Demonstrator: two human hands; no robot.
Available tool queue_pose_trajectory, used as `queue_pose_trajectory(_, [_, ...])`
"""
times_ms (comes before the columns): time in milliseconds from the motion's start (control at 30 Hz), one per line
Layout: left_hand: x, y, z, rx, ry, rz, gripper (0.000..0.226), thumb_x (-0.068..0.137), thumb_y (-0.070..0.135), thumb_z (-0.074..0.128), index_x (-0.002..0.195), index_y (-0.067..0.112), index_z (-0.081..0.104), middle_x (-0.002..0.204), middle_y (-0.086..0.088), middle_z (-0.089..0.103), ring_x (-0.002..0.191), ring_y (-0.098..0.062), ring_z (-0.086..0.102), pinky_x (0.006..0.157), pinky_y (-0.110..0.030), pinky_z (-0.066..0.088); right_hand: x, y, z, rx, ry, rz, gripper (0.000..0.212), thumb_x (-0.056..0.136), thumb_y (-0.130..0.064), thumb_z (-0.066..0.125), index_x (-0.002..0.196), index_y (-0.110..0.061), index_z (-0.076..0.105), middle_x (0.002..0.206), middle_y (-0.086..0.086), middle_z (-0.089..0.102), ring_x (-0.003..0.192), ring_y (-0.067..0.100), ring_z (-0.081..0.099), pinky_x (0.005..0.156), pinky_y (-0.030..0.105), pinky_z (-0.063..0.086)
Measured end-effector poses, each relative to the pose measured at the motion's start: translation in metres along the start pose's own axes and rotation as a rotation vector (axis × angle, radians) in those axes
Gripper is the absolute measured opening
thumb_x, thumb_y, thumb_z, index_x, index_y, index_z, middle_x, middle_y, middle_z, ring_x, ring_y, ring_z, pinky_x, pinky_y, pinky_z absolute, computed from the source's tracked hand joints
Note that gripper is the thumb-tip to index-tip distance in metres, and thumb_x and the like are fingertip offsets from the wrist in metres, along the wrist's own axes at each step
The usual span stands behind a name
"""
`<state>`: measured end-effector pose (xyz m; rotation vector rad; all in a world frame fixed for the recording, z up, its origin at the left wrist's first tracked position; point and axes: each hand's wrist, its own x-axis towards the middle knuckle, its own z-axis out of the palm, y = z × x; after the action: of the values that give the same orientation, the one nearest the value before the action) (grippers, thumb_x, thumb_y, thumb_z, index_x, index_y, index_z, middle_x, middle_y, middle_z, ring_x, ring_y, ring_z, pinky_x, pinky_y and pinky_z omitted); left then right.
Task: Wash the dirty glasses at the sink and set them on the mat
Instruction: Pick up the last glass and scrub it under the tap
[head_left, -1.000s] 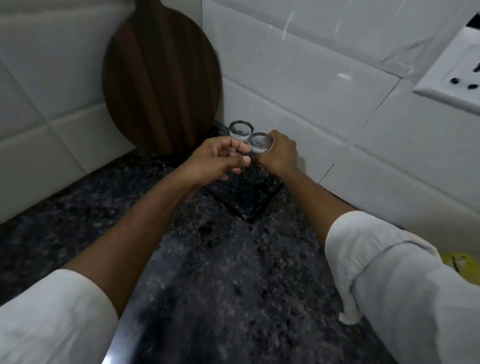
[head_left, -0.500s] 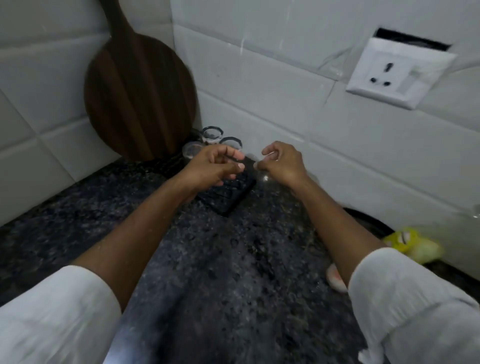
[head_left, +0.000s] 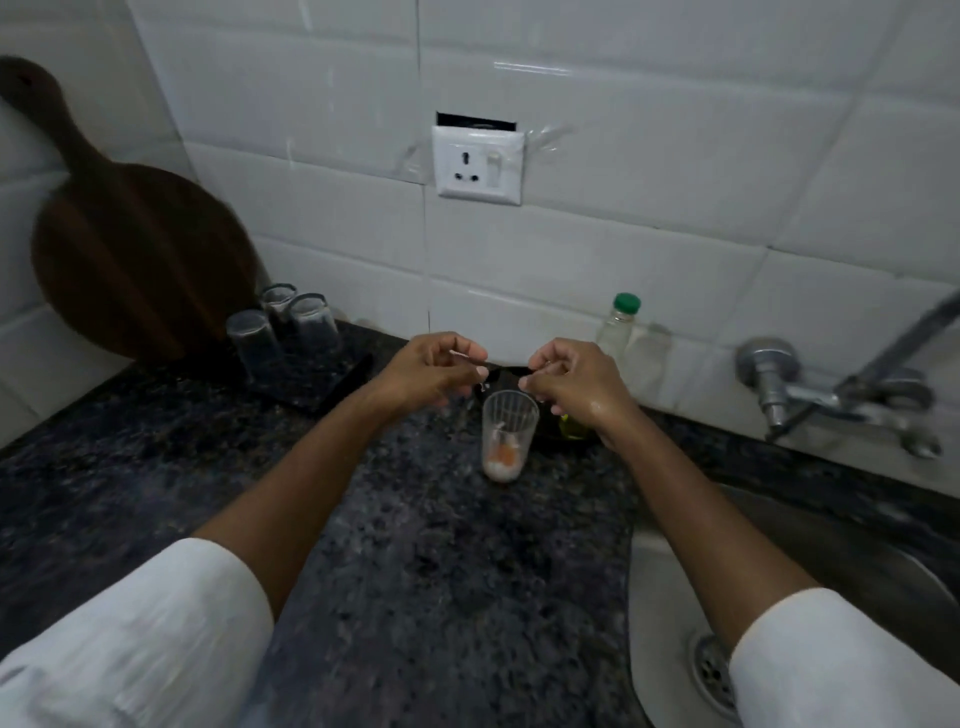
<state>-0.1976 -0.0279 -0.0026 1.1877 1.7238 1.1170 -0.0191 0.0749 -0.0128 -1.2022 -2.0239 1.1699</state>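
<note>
Upright, dirty glass (head_left: 509, 434) with orange-white dregs, below both loosely curled, empty hands' grip

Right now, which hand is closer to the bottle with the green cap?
The right hand. It hovers just in front of the bottle, over the dirty glass. The left hand is farther away, on the glass's other side.

Counting from where I'm standing: three clean glasses (head_left: 283, 325) sitting upturned on mat (head_left: 332, 382), one dirty glass (head_left: 506, 436) standing on counter, one bottle (head_left: 618, 327), one board (head_left: 135, 260), one tap (head_left: 841, 395).
</note>
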Motion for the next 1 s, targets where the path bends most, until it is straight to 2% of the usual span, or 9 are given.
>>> queue_pose_trajectory(100, [-0.003, -0.003, 0.012, -0.012, 0.004, -0.019, 0.008, 0.091, 0.021, 0.070, 0.097, 0.024, 0.066, 0.097, -0.006, 0.074, 0.077, -0.012, 0.068, 0.065, -0.026, 0.049, -0.022, 0.039, 0.009, 0.101, 0.070, 0.073, 0.048, 0.061, -0.015, 0.091, 0.099, -0.015, 0.062, 0.089, 0.002, 0.066, 0.080, 0.017, 0.062, 0.067, 0.032, 0.053])
queue_pose_trajectory(200, [0.001, -0.012, 0.015, -0.023, 0.010, -0.024, 0.009, 0.090, 0.022, 0.071, 0.098, 0.024, 0.067, 0.094, -0.005, 0.074, 0.073, -0.008, 0.068, 0.062, -0.025, 0.047, -0.033, 0.070, 0.045, 0.071, 0.054, 0.149, 0.090, 0.059, -0.025, 0.093, 0.133, -0.011, 0.044, 0.126, 0.007, 0.053, 0.112, 0.024, 0.054, 0.091, 0.041, 0.050])
queue_pose_trajectory(267, [0.005, -0.018, 0.014, -0.021, 0.007, -0.037, 0.010, 0.089, 0.022, 0.072, 0.097, 0.025, 0.067, 0.087, -0.002, 0.072, 0.072, -0.008, 0.068, 0.062, -0.026, 0.048, -0.027, 0.082, 0.070, 0.051, 0.090, 0.161, 0.103, 0.057, -0.032, 0.094, 0.141, -0.012, 0.037, 0.139, 0.006, 0.047, 0.123, 0.025, 0.048, 0.098, 0.043, 0.047])
queue_pose_trajectory(400, [0.016, -0.028, 0.013, -0.022, -0.010, -0.053, 0.013, 0.091, 0.022, 0.070, 0.103, 0.021, 0.067, 0.095, -0.007, 0.074, 0.074, -0.009, 0.067, 0.068, -0.029, 0.049, -0.012, 0.084, 0.098, 0.050, 0.234, 0.134, 0.061, 0.060, -0.034, 0.090, 0.110, -0.019, 0.057, 0.102, -0.002, 0.060, 0.093, 0.020, 0.056, 0.069, 0.030, 0.044])
queue_pose_trajectory(467, [0.021, -0.030, 0.015, -0.023, -0.036, -0.048, 0.012, 0.091, 0.021, 0.069, 0.103, 0.021, 0.067, 0.097, -0.008, 0.074, 0.075, -0.009, 0.067, 0.068, -0.029, 0.049, -0.011, 0.086, 0.100, 0.052, 0.270, 0.120, 0.043, 0.063, -0.029, 0.086, 0.096, -0.024, 0.059, 0.091, -0.005, 0.060, 0.083, 0.019, 0.058, 0.064, 0.029, 0.044])
queue_pose_trajectory(667, [0.042, -0.024, 0.042, -0.038, -0.113, -0.058, 0.010, 0.092, 0.018, 0.068, 0.100, 0.022, 0.066, 0.101, -0.008, 0.074, 0.077, -0.013, 0.065, 0.069, -0.030, 0.045, -0.046, 0.108, 0.039, 0.067, 0.319, 0.092, 0.047, 0.053, -0.023, 0.091, 0.093, -0.018, 0.066, 0.090, -0.003, 0.069, 0.081, 0.011, 0.064, 0.066, 0.028, 0.052])
queue_pose_trajectory(833, [0.055, 0.016, 0.135, 0.014, -0.272, -0.005, 0.015, 0.096, 0.022, 0.061, 0.108, 0.014, 0.066, 0.099, -0.007, 0.071, 0.072, -0.010, 0.060, 0.059, -0.022, 0.042, -0.098, 0.143, -0.058, -0.022, 0.474, 0.156, 0.050, 0.048, -0.015, 0.094, 0.089, -0.020, 0.066, 0.081, -0.010, 0.067, 0.073, 0.004, 0.062, 0.061, 0.013, 0.048])
queue_pose_trajectory(933, [0.058, 0.040, 0.205, 0.130, -0.357, 0.057, 0.051, 0.087, 0.054, 0.065, 0.098, 0.005, 0.071, 0.095, -0.010, 0.074, 0.074, -0.014, 0.064, 0.063, -0.019, 0.053, -0.129, 0.163, -0.111, -0.076, 0.560, 0.235, 0.054, 0.044, -0.025, 0.093, 0.092, -0.021, 0.068, 0.084, -0.006, 0.070, 0.077, 0.012, 0.067, 0.069, 0.029, 0.056])
queue_pose_trajectory(1000, [0.060, 0.055, 0.247, 0.264, -0.373, 0.111, 0.079, 0.074, 0.078, 0.057, 0.091, 0.002, 0.072, 0.091, -0.014, 0.075, 0.080, -0.022, 0.069, 0.080, -0.036, 0.057, -0.147, 0.178, -0.140, -0.076, 0.596, 0.283, 0.058, 0.040, -0.034, 0.089, 0.093, -0.023, 0.068, 0.087, -0.005, 0.071, 0.080, 0.015, 0.068, 0.073, 0.037, 0.058])
